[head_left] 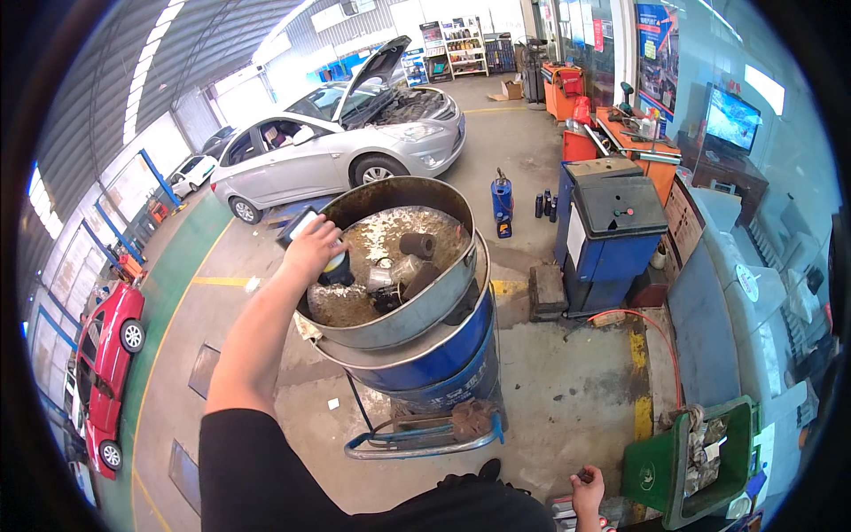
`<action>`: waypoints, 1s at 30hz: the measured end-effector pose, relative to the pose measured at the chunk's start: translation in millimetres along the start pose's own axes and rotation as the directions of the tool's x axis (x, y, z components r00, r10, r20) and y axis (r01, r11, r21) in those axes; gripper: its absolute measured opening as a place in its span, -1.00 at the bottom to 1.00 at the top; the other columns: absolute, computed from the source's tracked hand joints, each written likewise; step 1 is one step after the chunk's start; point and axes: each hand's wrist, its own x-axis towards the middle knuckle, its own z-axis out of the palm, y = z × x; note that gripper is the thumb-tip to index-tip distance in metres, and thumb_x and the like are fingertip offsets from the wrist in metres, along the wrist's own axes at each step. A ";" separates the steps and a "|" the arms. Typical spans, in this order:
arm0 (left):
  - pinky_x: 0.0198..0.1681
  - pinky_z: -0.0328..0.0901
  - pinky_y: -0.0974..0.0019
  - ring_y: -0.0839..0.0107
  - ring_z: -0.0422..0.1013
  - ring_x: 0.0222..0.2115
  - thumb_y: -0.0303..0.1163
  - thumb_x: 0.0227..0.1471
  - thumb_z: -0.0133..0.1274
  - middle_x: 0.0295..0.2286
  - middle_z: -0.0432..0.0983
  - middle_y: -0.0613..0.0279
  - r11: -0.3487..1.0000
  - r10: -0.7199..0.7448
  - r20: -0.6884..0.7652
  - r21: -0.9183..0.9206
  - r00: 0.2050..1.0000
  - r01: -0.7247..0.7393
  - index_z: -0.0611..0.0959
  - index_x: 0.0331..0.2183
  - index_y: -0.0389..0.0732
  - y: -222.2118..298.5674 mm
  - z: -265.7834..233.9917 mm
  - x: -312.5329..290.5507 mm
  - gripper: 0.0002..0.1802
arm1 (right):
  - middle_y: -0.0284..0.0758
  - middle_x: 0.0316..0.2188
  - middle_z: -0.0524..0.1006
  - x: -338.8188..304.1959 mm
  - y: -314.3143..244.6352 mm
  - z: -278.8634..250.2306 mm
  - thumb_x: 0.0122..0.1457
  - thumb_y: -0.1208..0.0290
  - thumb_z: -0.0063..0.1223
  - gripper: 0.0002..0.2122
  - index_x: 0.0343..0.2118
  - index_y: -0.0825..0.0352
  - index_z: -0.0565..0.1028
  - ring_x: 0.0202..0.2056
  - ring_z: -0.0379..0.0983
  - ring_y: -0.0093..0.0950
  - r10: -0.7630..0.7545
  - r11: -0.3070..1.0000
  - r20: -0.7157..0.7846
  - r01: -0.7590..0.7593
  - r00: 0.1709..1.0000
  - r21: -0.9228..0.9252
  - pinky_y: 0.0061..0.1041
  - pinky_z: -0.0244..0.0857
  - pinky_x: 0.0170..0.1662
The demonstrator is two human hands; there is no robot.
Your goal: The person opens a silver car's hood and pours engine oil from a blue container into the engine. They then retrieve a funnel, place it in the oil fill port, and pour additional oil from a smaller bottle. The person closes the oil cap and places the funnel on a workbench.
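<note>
My left hand is stretched forward over the left rim of a round metal pan, with its fingers wrapped round a dark bottle that has a pale label. The bottle is tilted, and its lower end is inside the pan. Rusty and oily within, the pan holds a dark cylinder, a clear plastic container and other dark pieces. It rests on top of a blue drum. Low on the right, my right hand is closed with curled fingers; something small and dark shows there, too small to name.
A blue cart handle sticks out below the drum. The green bin stands at lower right, near a red hose. Blue cabinets are at right. Beyond the drum stands a silver car with its hood raised.
</note>
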 end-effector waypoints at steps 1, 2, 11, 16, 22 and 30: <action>0.66 -0.19 -0.01 0.23 0.13 0.51 -0.34 -0.23 0.53 0.40 0.37 0.26 1.000 0.001 0.017 0.004 1.000 -0.001 0.36 0.51 0.28 -0.5 -1.4 1.7 0.26 | -0.28 -0.17 0.68 3.6 4.2 -0.5 0.11 0.63 0.48 -0.55 0.08 0.40 0.59 -0.13 0.65 -0.45 -0.027 0.999 -0.008 0.027 1.000 -0.021 -0.40 0.58 0.00; 0.66 -0.20 -0.03 0.23 0.13 0.51 -0.32 -0.28 0.56 0.40 0.37 0.25 0.989 -0.145 -0.020 -0.031 0.989 0.144 0.35 0.51 0.28 3.7 -2.4 -1.0 0.31 | -0.28 -0.17 0.68 4.7 7.2 1.0 0.11 0.63 0.48 -0.55 0.08 0.39 0.59 -0.13 0.65 -0.45 -0.069 0.998 -0.019 0.069 0.997 -0.009 -0.40 0.58 0.00; 0.65 -0.18 -0.04 0.18 0.13 0.50 -0.30 -0.27 0.55 0.37 0.36 0.21 0.994 -0.105 -0.076 0.006 0.992 0.106 0.34 0.51 0.20 -2.0 2.5 -8.7 0.30 | -0.31 -0.18 0.68 7.8 -1.7 3.6 0.11 0.64 0.48 -0.55 0.08 0.39 0.59 -0.15 0.64 -0.47 0.029 0.999 0.005 -0.030 1.000 0.043 -0.42 0.57 -0.02; 0.63 -0.07 -0.07 0.09 0.15 0.49 -0.45 -0.32 0.49 0.37 0.34 0.13 0.968 -0.127 0.023 -0.217 0.992 0.129 0.28 0.53 0.13 -7.8 6.4 -23.7 0.36 | -0.31 -0.19 0.68 17.4 3.5 18.2 0.12 0.64 0.47 -0.56 0.08 0.39 0.60 -0.16 0.64 -0.47 0.039 0.999 0.020 -0.039 0.999 -0.012 -0.43 0.57 -0.03; 0.59 0.09 -0.03 -0.05 0.22 0.42 -0.60 -0.31 0.46 0.37 0.30 0.05 0.866 -0.239 -0.054 -0.463 0.969 0.188 0.22 0.56 0.05 -16.5 -10.8 -35.1 0.40 | -0.27 -0.17 0.70 43.3 1.3 51.4 0.13 0.59 0.50 -0.54 0.10 0.40 0.60 -0.15 0.66 -0.43 -0.009 1.000 0.096 0.009 0.995 0.004 -0.39 0.56 0.00; 0.50 0.23 0.02 -0.08 0.25 0.41 -0.58 -0.43 0.60 0.40 0.27 0.03 0.611 -0.414 -0.022 -0.747 0.910 0.260 0.20 0.55 -0.01 -27.5 -50.1 -31.3 0.52 | -0.24 -0.12 0.71 86.0 -57.4 82.5 0.13 0.53 0.52 -0.54 0.10 0.37 0.61 -0.14 0.66 -0.41 -0.111 0.994 0.148 0.109 0.983 0.026 -0.35 0.55 0.03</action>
